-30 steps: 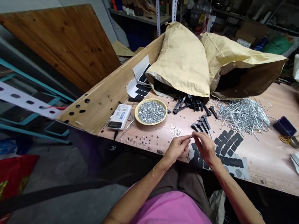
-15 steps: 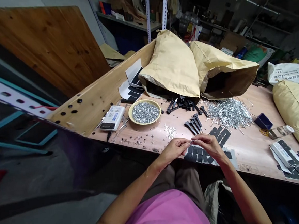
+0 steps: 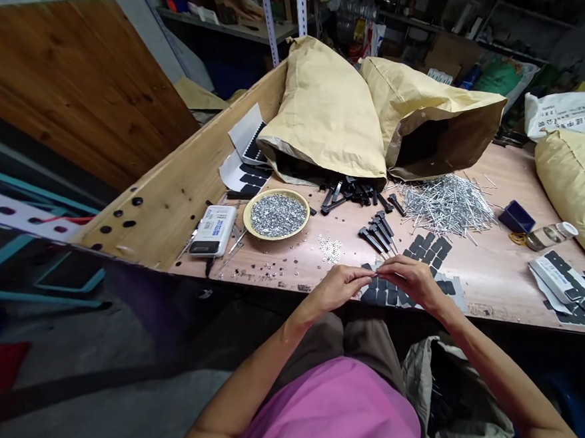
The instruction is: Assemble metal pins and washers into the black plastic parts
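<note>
My left hand and my right hand meet fingertip to fingertip over the front edge of the bench. Both are closed in a pinch; what lies between the fingertips is too small to make out. Beneath them is a backing sheet with black rounded stickers. Just beyond lie several black-headed pieces with metal pins, set side by side. Small flat metal pieces are scattered to their left. A yellow bowl full of tiny silvery parts stands farther left.
Two big paper sacks lie at the back, black parts spilling from one. A heap of metal pins is to the right, near a dark blue box and a clear bottle. A white device sits left of the bowl.
The view has shifted slightly, so the bench things sit a little higher and the bowl farther left. My hands stay together in a pinch, the left fingers now a bit straighter.
</note>
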`<state>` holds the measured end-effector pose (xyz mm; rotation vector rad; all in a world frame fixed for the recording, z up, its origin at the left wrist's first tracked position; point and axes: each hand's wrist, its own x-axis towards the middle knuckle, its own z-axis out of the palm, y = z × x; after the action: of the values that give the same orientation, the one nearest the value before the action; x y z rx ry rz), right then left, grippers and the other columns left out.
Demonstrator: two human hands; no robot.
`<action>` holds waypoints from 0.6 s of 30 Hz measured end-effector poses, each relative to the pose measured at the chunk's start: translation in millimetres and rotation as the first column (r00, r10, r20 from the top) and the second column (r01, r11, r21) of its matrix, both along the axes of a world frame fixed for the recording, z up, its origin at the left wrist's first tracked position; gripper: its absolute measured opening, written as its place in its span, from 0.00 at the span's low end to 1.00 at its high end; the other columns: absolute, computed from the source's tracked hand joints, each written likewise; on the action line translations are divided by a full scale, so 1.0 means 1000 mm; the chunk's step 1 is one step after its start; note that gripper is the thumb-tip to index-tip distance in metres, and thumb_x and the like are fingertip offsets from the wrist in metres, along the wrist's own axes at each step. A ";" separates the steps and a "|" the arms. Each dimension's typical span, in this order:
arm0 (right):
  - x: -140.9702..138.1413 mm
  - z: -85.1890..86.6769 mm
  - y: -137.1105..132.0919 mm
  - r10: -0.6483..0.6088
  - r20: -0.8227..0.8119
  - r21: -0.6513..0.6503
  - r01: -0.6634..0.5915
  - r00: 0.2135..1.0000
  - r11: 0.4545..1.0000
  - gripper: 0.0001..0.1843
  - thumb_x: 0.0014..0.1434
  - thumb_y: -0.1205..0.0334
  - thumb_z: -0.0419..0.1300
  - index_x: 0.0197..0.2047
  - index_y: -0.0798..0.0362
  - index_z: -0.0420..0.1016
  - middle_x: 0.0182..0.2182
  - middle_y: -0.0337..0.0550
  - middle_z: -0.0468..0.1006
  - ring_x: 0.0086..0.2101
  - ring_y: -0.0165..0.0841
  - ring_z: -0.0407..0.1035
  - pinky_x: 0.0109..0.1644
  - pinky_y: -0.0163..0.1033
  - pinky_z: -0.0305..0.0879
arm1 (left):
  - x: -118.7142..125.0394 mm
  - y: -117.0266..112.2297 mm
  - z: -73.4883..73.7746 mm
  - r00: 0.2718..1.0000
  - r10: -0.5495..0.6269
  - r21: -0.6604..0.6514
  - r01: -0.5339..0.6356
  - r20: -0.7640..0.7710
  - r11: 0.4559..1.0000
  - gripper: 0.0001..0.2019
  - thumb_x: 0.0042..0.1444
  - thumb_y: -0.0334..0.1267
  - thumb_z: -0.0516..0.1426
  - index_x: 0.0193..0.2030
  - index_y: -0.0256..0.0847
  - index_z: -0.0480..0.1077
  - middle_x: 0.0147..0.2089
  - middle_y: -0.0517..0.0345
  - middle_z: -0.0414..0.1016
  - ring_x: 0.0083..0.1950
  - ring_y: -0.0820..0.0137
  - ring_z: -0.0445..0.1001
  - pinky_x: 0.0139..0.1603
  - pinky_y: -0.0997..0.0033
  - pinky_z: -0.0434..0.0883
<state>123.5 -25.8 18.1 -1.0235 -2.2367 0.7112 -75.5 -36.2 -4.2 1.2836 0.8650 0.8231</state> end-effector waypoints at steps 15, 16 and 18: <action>0.001 -0.016 -0.005 0.067 0.125 0.113 -0.081 0.990 0.990 0.14 0.66 0.58 0.48 0.44 0.48 0.75 0.36 0.47 0.76 0.37 0.34 0.72 0.41 0.39 0.71 | -0.002 0.001 -0.014 0.990 -0.120 -0.291 0.137 0.076 0.947 0.18 0.47 0.50 0.60 0.37 0.36 0.78 0.16 0.66 0.60 0.15 0.80 0.50 0.16 0.79 0.50; 0.001 -0.017 -0.004 0.041 0.133 0.108 -0.055 0.990 0.993 0.15 0.66 0.57 0.48 0.44 0.49 0.75 0.35 0.47 0.76 0.36 0.33 0.71 0.40 0.39 0.71 | 0.001 -0.001 -0.013 0.999 -0.031 -0.210 0.037 0.034 0.977 0.15 0.48 0.47 0.60 0.36 0.38 0.78 0.17 0.64 0.64 0.17 0.78 0.56 0.18 0.78 0.55; 0.001 -0.018 -0.002 -0.023 0.139 0.105 0.009 0.990 0.994 0.16 0.66 0.55 0.47 0.42 0.49 0.74 0.34 0.46 0.75 0.35 0.33 0.71 0.37 0.37 0.70 | 0.008 -0.005 -0.011 0.989 0.145 -0.040 -0.146 -0.024 0.989 0.08 0.48 0.40 0.60 0.34 0.42 0.79 0.22 0.59 0.72 0.26 0.71 0.68 0.27 0.74 0.65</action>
<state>124.4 -28.1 -0.3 -1.0684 -2.3559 0.5239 -67.1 -41.2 -15.7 1.2053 0.9965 0.9032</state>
